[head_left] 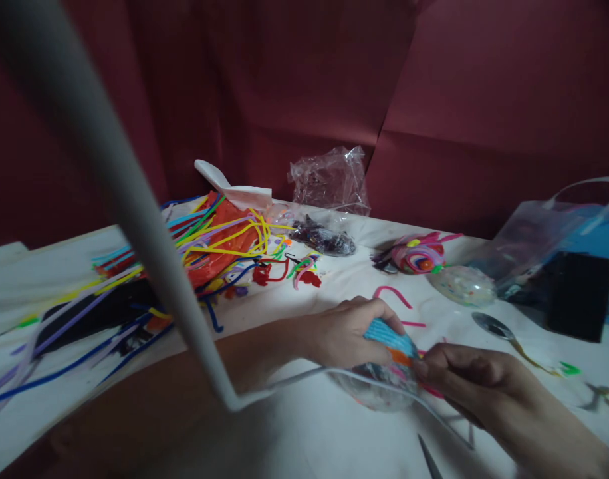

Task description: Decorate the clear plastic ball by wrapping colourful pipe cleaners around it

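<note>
My left hand [357, 332] is closed over the top of a rounded, see-through ball-like object [379, 392] with light blue ribbed strands [388, 334] and an orange piece [399, 357] on it. The fingers wrap its far and left sides. At its right side my right hand [477, 382] has thumb and forefinger pinched together at a pink strip [431, 390]. What exactly lies between those fingertips is too small to tell. A pointed dark blade tip [428, 458] lies on the table below the object.
Many coloured pipe cleaners [225, 233] lie on the left. Behind are a clear plastic bag [332, 179] and a dark wrapped bundle [324, 238]. A decorated pink object [418, 255], a tape roll [492, 326] and a black box [581, 296] stand right. A grey pole [149, 233] crosses the view.
</note>
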Available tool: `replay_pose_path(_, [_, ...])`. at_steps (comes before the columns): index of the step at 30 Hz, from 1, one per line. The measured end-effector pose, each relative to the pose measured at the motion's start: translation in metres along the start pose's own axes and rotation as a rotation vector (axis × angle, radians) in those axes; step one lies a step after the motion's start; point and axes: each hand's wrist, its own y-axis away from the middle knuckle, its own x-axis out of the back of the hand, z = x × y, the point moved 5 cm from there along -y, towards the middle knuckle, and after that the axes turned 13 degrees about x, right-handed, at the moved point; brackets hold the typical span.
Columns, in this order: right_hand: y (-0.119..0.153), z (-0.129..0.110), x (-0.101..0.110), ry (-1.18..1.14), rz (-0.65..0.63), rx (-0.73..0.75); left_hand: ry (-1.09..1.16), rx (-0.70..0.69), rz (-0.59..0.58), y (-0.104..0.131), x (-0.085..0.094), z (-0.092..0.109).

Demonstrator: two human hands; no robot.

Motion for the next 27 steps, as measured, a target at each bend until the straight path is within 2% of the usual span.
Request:
replay_pose_path(3, [0.005, -0.002, -0.008, -0.077, -0.072, 0.003, -0.027, -0.014, 0.02, 0.001, 0.0, 0.001])
replay_pose_path(7, [0.01, -0.019, -0.008, -0.048, 0.06, -0.002, -0.036, -0.01, 0.032, 0.004, -0.001, 0.002])
replay_pose_path(9, [0.011, -0.025, -0.008, -0.032, 0.084, -0.003, -0.03, 0.001, 0.022, 0.005, -0.002, 0.003])
replay_pose_path(14, [0.008, -0.017, -0.01, -0.055, -0.024, -0.006, -0.018, -0.002, 0.041, 0.007, -0.001, 0.005])
replay_pose_path(17, [0.006, -0.011, -0.008, -0.054, -0.047, -0.002, -0.004, 0.005, 0.031, 0.006, 0.0, 0.005])
replay_pose_path(22, [0.007, -0.014, -0.009, -0.018, -0.025, -0.009, 0.06, 0.036, -0.026, 0.005, -0.002, 0.004])
replay_pose_path(27, [0.01, -0.026, -0.012, -0.021, 0.047, -0.055, 0.087, 0.09, -0.025, 0.008, -0.004, 0.002])
